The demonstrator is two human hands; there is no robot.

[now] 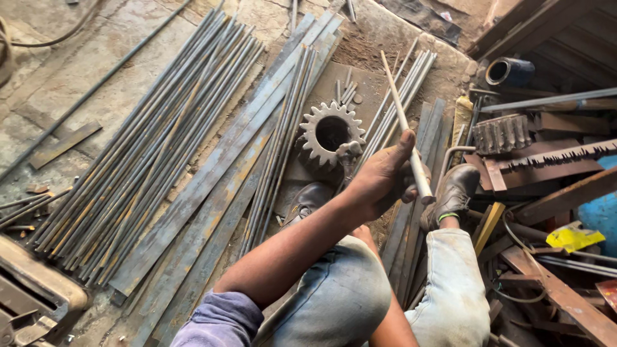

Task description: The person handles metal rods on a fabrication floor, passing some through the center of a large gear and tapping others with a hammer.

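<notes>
My left hand [379,177] is shut around a pale thin rod [400,109] that slants up and away over the floor; its lower end pokes out just below the fist. My right forearm [385,324] rises between my knees, and its hand is hidden behind the left hand, so I cannot tell its grip. Just beyond the fist a toothed steel gear wheel [332,133] with a round bore lies on a metal plate. My two worn shoes [453,193] rest on the steel strips on either side of the hands.
A wide bundle of thin steel rods [148,148] lies at the left, with long flat rusty strips [212,186] beside it. Scrap is piled at the right: a ribbed gear block [501,133], a pipe end [508,71], a saw-toothed bar [565,154], a yellow scrap [572,238].
</notes>
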